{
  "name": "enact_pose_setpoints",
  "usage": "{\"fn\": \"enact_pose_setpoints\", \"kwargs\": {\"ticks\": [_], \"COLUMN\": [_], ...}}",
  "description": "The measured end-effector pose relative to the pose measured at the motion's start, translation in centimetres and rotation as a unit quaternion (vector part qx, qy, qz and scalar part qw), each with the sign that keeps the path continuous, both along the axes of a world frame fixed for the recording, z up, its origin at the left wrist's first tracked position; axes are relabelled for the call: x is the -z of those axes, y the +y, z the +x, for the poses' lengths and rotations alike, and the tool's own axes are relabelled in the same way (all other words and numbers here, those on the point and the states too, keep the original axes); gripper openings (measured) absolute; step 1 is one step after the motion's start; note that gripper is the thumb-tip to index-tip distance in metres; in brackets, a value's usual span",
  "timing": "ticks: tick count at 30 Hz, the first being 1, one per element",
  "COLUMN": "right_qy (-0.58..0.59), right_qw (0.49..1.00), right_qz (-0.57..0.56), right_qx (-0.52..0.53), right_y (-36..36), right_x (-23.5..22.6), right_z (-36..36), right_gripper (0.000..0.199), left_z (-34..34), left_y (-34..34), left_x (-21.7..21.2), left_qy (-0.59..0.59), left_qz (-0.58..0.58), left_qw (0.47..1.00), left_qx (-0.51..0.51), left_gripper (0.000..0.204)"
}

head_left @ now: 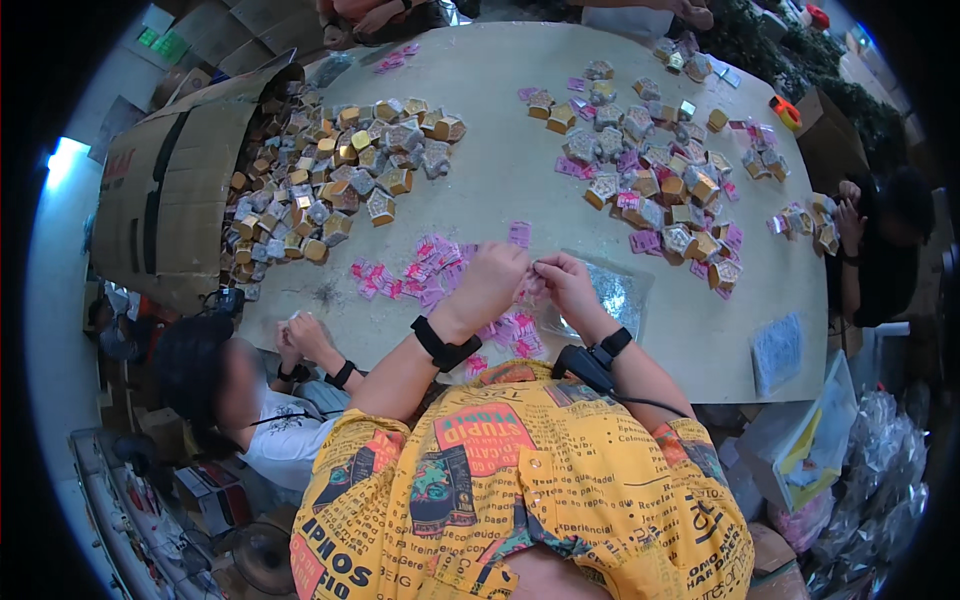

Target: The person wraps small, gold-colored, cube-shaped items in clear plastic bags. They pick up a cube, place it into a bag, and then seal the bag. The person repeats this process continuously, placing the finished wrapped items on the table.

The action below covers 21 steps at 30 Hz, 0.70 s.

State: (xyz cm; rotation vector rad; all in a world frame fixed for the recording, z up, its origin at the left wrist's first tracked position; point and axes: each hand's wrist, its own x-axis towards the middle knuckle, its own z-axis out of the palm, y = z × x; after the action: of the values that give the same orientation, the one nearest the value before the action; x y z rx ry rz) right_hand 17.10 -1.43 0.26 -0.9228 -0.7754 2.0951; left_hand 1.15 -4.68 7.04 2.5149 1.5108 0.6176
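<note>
Pink tags [425,268] lie scattered on the table [510,190], just ahead of the left hand [490,280] and under both wrists. The left hand is curled into a loose fist, fingers together, and the right hand [565,282] meets it fingertip to fingertip; both pinch something small between them, too small to tell what. Just right of the hands lies a clear bag [615,295] with glittery contents. Further up the table from the hands, to the left, a heap of small boxes [340,180] spills from a tipped carton [170,190]. Up and to the right, a second pile of boxes [650,170] sits mixed with more pink tags. At the table's left edge, near the carton, a co-worker's hands [300,340] work close together. Another person's hands [845,215] are at the right edge.
</note>
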Motion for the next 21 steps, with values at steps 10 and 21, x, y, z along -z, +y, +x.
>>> {"fn": "enact_pose_setpoints", "kwargs": {"ticks": [10, 21], "right_qy": [-0.126, -0.397], "right_qw": [0.979, 0.569], "right_qz": [0.043, 0.696], "right_qx": [-0.153, -0.187], "right_y": [1.6, 3.0], "right_x": [-0.1, -2.6], "right_z": [2.4, 1.0], "right_gripper": [0.010, 0.007], "left_z": [-0.3, -2.5], "left_y": [0.1, 2.9], "left_x": [-0.1, 5.3], "left_qy": [0.126, -0.378], "left_qz": [0.040, -0.411], "left_qw": [0.989, 0.823], "left_qx": [0.072, -0.109], "left_gripper": [0.012, 0.012]}}
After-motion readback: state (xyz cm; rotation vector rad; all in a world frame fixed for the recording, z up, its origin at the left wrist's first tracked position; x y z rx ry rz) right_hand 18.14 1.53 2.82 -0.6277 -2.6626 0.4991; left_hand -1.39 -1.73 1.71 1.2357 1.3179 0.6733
